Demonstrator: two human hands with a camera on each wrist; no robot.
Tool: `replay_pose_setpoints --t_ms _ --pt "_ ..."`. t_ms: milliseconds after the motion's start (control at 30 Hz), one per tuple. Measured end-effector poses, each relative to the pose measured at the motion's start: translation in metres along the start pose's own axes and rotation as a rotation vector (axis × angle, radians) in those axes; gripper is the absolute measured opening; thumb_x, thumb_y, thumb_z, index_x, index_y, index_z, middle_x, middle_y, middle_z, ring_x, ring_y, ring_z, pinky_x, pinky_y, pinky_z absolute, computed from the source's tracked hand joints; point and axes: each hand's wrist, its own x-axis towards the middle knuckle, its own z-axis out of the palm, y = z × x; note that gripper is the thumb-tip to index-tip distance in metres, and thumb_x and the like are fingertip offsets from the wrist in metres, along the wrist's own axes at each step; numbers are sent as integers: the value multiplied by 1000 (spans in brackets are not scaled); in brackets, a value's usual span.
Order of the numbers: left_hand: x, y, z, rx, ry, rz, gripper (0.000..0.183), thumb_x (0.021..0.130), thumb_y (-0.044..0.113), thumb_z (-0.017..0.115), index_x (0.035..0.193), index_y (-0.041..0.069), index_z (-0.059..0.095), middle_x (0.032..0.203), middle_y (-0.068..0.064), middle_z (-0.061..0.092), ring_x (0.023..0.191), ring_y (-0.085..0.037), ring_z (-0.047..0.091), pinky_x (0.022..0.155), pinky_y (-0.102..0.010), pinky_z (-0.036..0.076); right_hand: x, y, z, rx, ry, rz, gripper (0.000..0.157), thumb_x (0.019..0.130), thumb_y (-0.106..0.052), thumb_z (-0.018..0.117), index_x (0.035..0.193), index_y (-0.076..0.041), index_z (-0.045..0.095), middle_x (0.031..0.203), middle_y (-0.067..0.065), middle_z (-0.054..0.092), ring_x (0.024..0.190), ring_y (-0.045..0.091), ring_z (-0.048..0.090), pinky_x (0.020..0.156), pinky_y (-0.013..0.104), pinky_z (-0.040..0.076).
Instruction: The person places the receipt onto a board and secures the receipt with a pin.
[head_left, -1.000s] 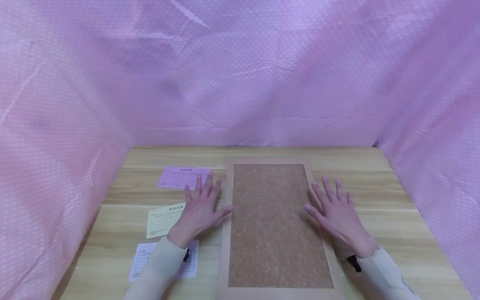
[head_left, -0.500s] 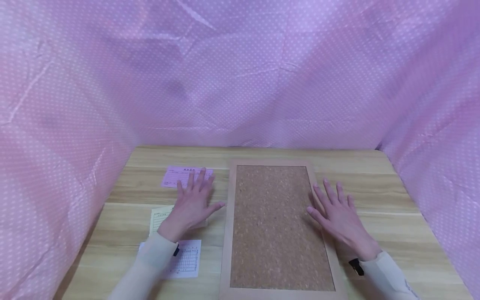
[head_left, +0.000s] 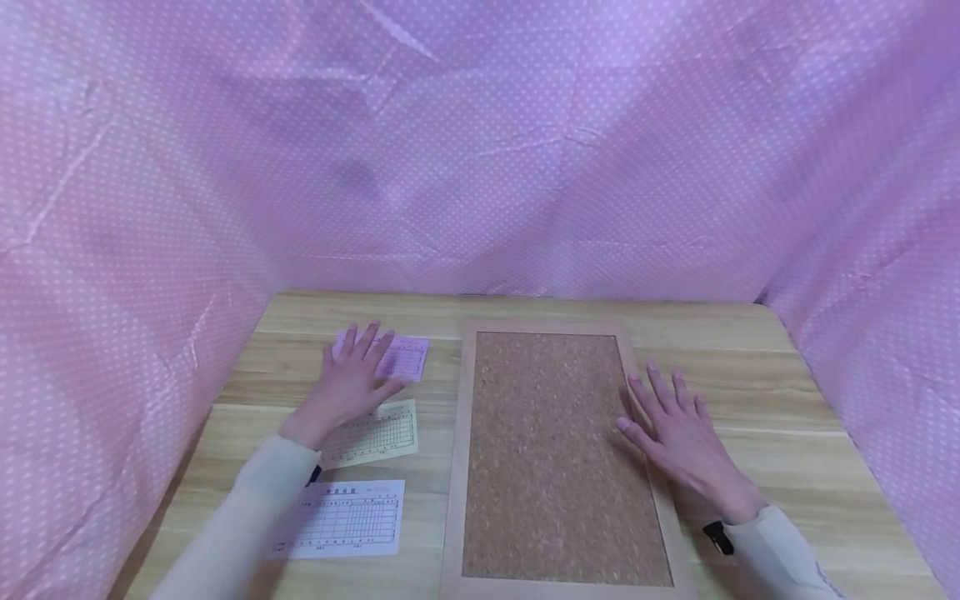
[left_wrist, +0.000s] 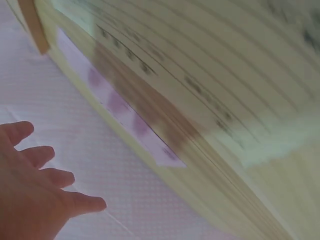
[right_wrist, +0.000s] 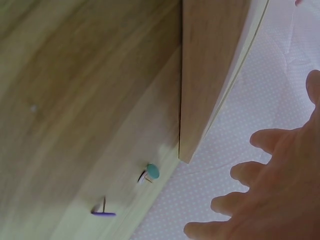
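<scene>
My left hand [head_left: 341, 392], fingers spread, hovers over the left side of the table and holds nothing. Beneath it a purple printed slip [head_left: 408, 357] and a pale yellow slip [head_left: 390, 433] are partly covered. Finger shadows fall on the purple slip [left_wrist: 117, 106] in the left wrist view. A white slip [head_left: 360, 521] lies nearer, partly behind the forearm. The framed cork board [head_left: 562, 458] lies in the middle. Over its right edge my right hand [head_left: 686, 442] is held with fingers apart, gripping nothing; the right wrist view shows the hand [right_wrist: 280, 185] raised above the table.
Two tacks, one green-headed [right_wrist: 152, 171] and one purple-headed [right_wrist: 103, 214], lie on the wooden table [right_wrist: 90, 100] to the right of the board; the right hand hides them in the head view. Dotted pink sheeting [head_left: 525, 167] encloses the table at the back and sides.
My left hand has moved left and slightly forward, away from the board and over the purple slip, uncovering more of the white slip. The right hand has stayed nearly still.
</scene>
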Motion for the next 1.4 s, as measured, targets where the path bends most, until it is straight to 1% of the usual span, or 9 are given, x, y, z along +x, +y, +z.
replay_pose_setpoints --t_ms 233,433,700,800,967,1067,1233,1300,1400 --pt "7 -32 0 6 -30 -20 86 103 62 47 163 4 25 169 -25 12 152 -55 6 110 -82 7 -1 4 2 14 -12 -5 78 106 -54 48 165 -10 25 171 21 8 152 55 0 113 78 7" --pt "12 -60 3 -26 -50 -24 84 105 60 45 163 3 24 169 -25 11 151 -57 6 108 -84 9 -1 6 4 14 -6 -13 77 106 -54 49 164 -9 26 171 22 10 152 56 2 112 79 9" --pt "20 -84 3 -140 -103 -53 88 103 62 47 163 2 25 169 -27 9 151 -57 4 109 -83 5 0 6 7 13 4 -24 76 106 -53 50 164 -10 28 170 23 12 152 56 4 112 79 11" --pt "24 -92 4 -153 -119 -68 87 103 61 48 162 2 25 169 -28 10 150 -58 5 109 -83 5 0 6 6 12 6 -24 76 106 -53 50 164 -10 28 170 23 13 152 56 4 112 79 10" --pt "29 -99 6 -155 -136 -96 83 104 53 53 161 -1 26 167 -29 13 150 -59 6 108 -83 4 0 5 6 10 3 -21 76 106 -53 50 164 -10 28 170 23 12 152 56 4 111 80 11" --pt "32 -100 5 -134 -133 -92 77 104 45 56 159 -3 30 166 -31 17 149 -59 9 109 -82 8 0 4 6 7 2 -21 75 106 -53 50 164 -10 29 171 22 12 152 56 4 111 80 11" --pt "33 -100 6 -96 -95 -73 64 104 33 62 151 -6 44 160 -32 30 146 -56 26 115 -72 20 0 3 4 14 -1 -23 75 106 -52 49 164 -8 28 171 22 11 152 55 3 111 80 12" --pt "33 -100 6 -107 -70 -70 59 103 29 64 148 -6 49 156 -33 37 142 -55 34 115 -68 25 0 3 4 18 0 -23 74 107 -51 48 164 -8 28 171 22 11 152 55 3 111 80 12" --pt "32 -100 6 -153 -27 -79 56 100 22 67 146 -5 51 146 -34 45 132 -54 45 112 -68 32 1 3 4 23 -5 -21 74 107 -52 48 164 -8 28 171 22 11 152 55 4 111 79 12"
